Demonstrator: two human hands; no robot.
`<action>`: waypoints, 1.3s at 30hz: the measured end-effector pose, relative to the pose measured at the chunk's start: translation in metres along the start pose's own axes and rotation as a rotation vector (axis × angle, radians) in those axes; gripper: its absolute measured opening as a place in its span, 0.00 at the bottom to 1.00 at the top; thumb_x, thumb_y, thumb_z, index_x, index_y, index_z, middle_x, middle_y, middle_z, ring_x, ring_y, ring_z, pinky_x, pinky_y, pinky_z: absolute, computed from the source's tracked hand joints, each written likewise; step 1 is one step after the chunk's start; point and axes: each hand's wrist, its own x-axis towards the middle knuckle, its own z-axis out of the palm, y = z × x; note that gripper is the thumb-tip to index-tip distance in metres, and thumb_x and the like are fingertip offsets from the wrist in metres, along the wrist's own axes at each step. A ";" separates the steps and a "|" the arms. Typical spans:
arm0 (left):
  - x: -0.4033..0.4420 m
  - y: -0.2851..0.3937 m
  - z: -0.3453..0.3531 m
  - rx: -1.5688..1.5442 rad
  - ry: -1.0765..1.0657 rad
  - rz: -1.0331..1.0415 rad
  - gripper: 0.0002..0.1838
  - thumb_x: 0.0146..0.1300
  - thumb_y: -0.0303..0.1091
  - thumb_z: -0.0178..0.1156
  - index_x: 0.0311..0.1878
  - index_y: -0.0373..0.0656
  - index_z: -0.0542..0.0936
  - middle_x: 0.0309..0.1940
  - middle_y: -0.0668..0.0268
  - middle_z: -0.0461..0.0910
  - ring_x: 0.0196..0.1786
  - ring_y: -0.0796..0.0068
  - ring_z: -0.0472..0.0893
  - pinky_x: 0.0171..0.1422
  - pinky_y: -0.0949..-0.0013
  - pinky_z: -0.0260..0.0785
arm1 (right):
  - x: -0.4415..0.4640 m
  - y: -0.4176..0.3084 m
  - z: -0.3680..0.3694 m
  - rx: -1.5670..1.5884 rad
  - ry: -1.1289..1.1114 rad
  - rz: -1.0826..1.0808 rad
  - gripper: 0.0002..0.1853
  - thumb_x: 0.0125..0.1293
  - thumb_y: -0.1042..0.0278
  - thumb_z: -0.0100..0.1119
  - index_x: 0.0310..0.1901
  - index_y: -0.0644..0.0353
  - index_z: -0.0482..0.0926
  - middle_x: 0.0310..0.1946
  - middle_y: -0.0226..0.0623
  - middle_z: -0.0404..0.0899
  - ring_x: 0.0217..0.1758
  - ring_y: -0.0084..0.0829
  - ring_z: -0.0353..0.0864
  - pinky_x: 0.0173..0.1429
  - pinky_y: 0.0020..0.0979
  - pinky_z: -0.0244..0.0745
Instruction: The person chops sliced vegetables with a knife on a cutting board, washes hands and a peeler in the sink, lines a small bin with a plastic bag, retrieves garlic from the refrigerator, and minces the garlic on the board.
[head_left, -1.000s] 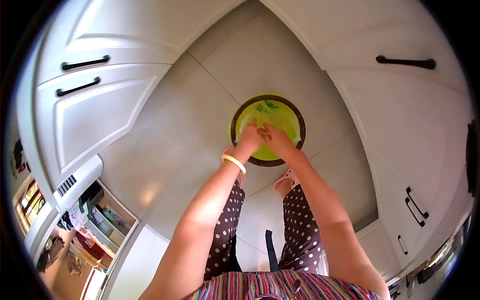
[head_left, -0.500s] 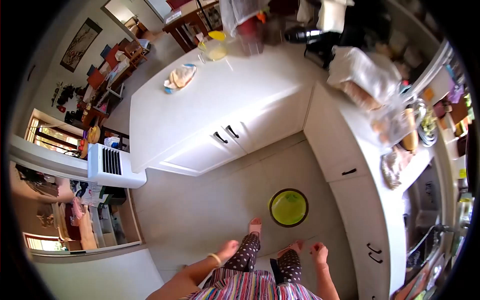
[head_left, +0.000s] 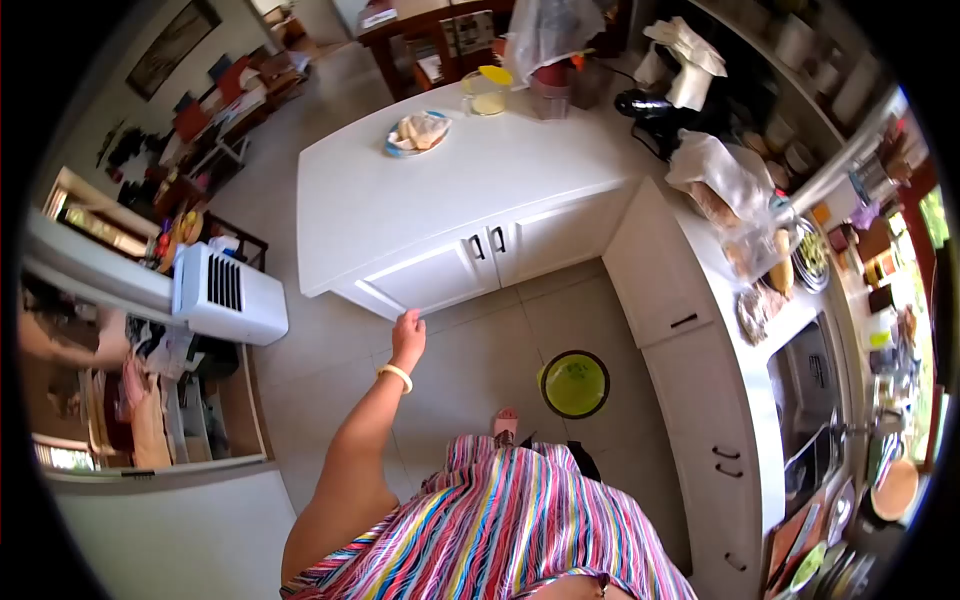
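Observation:
My left hand (head_left: pixel 407 338), with a pale bangle (head_left: pixel 396 378) at the wrist, is raised in front of the white cabinet below the counter. Its fingers are curled together; whether something small is in them cannot be made out. On the floor, to the right of my foot, stands a round green basin (head_left: pixel 576 384) with a dark rim. My right hand is out of the frame.
A white counter (head_left: pixel 340 200) holds a plate of food (head_left: pixel 417 133), a glass jug (head_left: pixel 486 94) and plastic bags. To the right are a sink (head_left: pixel 805 380) and dishes. A white air cooler (head_left: pixel 232 295) stands left.
Both hands have come away from the basin, which stays on the floor. My view has lifted to the counter, my left arm has swung forward, and my right hand has left the frame.

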 end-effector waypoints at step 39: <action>-0.220 0.159 0.264 0.389 -1.067 0.630 0.16 0.51 0.37 0.64 0.40 0.36 0.82 0.33 0.55 0.84 0.37 0.63 0.83 0.44 0.65 0.73 | -0.244 0.078 -0.088 1.018 0.611 0.751 0.08 0.64 0.65 0.53 0.38 0.58 0.79 0.28 0.30 0.81 0.24 0.21 0.79 0.26 0.25 0.74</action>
